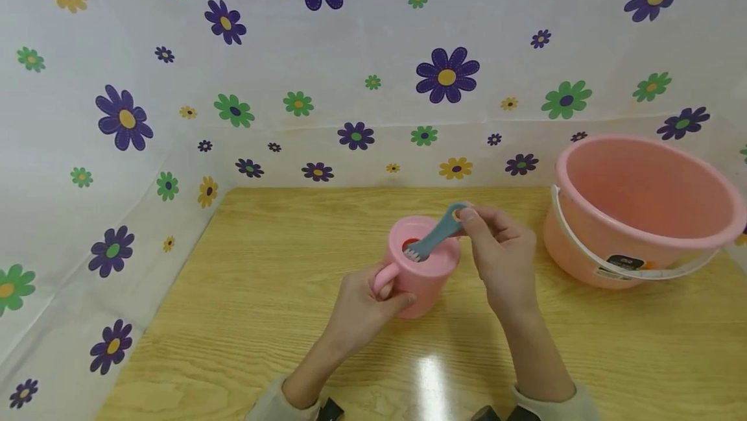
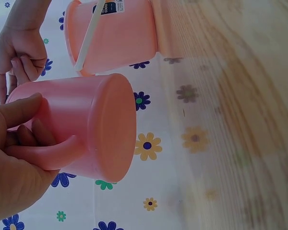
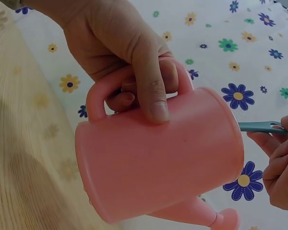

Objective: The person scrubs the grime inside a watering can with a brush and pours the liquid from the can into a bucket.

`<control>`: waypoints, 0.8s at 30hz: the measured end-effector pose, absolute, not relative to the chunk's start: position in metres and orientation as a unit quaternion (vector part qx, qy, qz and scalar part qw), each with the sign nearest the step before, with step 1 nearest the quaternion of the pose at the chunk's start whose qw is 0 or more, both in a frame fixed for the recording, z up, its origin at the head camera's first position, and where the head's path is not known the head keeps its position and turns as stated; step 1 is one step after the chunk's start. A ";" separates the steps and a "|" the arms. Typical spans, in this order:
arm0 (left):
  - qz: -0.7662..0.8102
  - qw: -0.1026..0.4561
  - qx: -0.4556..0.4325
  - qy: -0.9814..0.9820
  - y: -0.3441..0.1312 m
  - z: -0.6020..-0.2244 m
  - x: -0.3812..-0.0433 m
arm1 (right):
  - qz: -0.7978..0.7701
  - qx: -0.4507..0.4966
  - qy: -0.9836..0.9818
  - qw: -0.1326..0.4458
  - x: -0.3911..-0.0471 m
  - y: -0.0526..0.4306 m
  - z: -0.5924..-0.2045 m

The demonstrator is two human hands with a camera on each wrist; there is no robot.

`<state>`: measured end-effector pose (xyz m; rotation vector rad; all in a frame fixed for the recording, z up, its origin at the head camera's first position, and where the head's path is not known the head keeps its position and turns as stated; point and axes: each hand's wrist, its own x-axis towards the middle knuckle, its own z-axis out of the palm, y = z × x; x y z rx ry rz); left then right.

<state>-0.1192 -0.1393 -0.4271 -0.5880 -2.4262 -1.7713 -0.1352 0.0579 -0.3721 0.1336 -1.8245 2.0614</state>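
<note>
In the head view my left hand (image 1: 357,309) grips the handle of a pink toy watering can (image 1: 421,296). The left wrist view shows its flat base (image 2: 116,129) lifted from the table and turned towards that camera. My right hand (image 1: 509,259) pinches the handle of a small blue toy rake (image 1: 439,231). Its pale-tipped teeth slant down over the round opening in the can's top, where something red shows inside. Seen from the right wrist, the can's spout (image 3: 197,212) points away from the handle, and only the rake's handle (image 3: 259,127) shows.
A large pink bucket (image 1: 583,249) with a white bail handle stands on the wooden table (image 1: 262,278), right of my right hand. A flower-patterned white sheet (image 1: 373,32) hangs behind the table and along its left side.
</note>
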 end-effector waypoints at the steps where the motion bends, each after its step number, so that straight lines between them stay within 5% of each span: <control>1: -0.577 0.041 -0.193 -0.792 -0.139 -0.427 -0.120 | 0.730 0.046 -0.654 0.195 -0.135 0.059 -0.371; 16: -0.584 0.028 -0.181 -0.791 -0.138 -0.427 -0.122 | 0.645 0.146 -0.737 0.140 -0.135 0.061 -0.377; 24: -0.580 0.043 -0.168 -0.796 -0.139 -0.426 -0.122 | 0.648 0.113 -0.732 0.180 -0.134 0.071 -0.370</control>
